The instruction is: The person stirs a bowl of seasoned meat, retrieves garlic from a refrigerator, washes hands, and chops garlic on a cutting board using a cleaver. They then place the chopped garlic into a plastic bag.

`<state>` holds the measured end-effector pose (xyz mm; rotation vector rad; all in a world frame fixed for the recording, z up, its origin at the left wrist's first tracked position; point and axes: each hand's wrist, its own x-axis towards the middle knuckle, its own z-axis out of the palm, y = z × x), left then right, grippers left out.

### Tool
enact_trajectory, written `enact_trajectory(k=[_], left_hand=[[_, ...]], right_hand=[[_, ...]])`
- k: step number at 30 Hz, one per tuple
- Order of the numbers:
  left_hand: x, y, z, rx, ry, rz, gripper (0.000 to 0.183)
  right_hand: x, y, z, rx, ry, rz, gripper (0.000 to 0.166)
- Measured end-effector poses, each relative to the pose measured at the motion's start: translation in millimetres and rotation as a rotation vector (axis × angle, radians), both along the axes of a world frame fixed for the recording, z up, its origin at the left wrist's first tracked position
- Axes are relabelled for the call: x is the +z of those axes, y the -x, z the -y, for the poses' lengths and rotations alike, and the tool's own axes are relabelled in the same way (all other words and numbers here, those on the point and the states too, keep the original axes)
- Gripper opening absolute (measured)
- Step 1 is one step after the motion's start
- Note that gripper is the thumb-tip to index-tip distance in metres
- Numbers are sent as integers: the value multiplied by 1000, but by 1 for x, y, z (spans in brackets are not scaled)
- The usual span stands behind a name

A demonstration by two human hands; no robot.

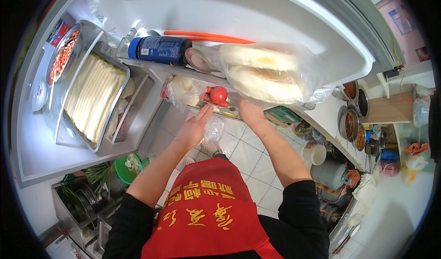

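Observation:
My left hand (193, 130) reaches forward with two fingers extended towards the lower shelf of the open fridge door. Beside it hangs a crumpled clear plastic bag (214, 130); whether the hand grips it is unclear. My right hand (250, 112) is at the same door shelf's edge, its fingers hidden below a clear bag of round flatbreads (265, 74) on the upper door shelf. Between the hands, the lower shelf bears a round red object (218, 95). A plastic bag with pale contents (185, 88) sits left of it.
Inside the fridge at left are a metal tray of pale dough strips (94, 97) and a bowl of chopped red food (65, 54). A blue-capped jar (158, 50) lies on the upper door shelf. Pots (350, 124) stand on the right counter, above a gas cylinder (329, 173).

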<state>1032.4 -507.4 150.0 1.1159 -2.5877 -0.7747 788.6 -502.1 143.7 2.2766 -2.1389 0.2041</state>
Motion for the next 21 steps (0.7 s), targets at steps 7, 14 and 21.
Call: enact_trajectory(k=[7,14,21], left_hand=[[1,-8,-5,-4,-13,-34,68],[7,-19,-12,-6,-25,-2,68],[-2,-28,-15,-6,-20,12,68]], right_hand=[[-16,-31,12,-43,-20,238,41],[-84,-12,2,-84,-82,514,38],[-94,-6,-7,77,179,680,35]])
